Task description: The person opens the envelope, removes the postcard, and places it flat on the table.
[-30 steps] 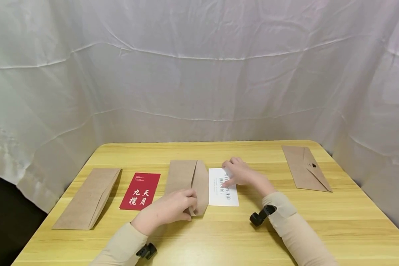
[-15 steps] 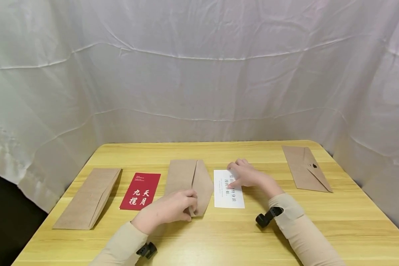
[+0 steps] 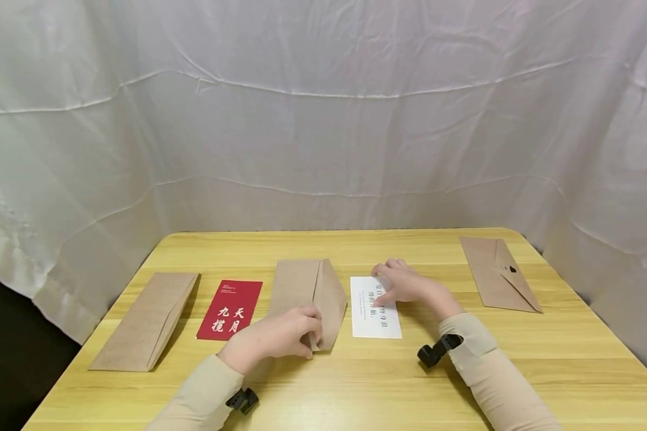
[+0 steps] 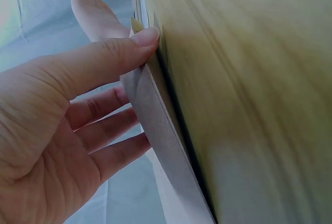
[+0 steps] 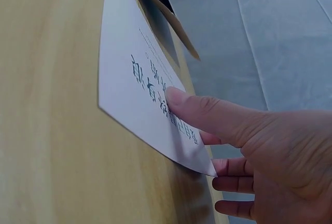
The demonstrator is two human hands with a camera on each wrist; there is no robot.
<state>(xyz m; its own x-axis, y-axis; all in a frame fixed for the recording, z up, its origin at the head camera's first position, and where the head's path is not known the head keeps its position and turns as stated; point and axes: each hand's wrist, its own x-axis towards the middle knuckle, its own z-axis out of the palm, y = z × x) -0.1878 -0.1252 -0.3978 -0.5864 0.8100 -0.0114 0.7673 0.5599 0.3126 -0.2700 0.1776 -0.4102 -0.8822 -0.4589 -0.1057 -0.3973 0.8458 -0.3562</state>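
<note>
A wooden table [image 3: 356, 383] bears three brown envelopes [image 3: 145, 320], a red card [image 3: 229, 309] and a white card [image 3: 374, 314].

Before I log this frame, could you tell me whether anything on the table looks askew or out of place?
Nothing is damaged or spilled. The middle envelope has its flap lifted, held by the left hand. The white card lies outside it under the right hand, slightly turned. The far-right envelope sits angled.
</note>
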